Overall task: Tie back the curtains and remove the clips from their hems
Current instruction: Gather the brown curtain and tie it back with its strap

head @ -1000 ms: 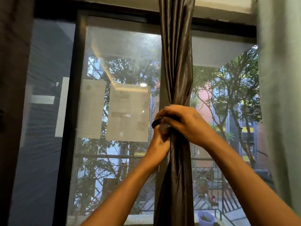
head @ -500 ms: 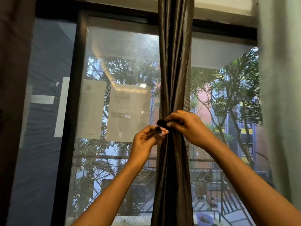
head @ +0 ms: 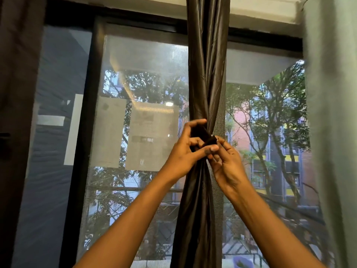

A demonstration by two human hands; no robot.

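My left hand (head: 185, 151) and right hand (head: 226, 161) are now pinching the tie (head: 209, 141) ends together in front of the gathered curtain (head: 204, 74); the fingers have shifted from wrapping to fastening.

No text can be read (papers (head: 146, 136) on the window too blurred).

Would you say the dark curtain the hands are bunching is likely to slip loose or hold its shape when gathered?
The dark curtain looks glossy, so probably slippery. Its soft folds suggest it is floppy and would likely spread without the tie both hands pinch.
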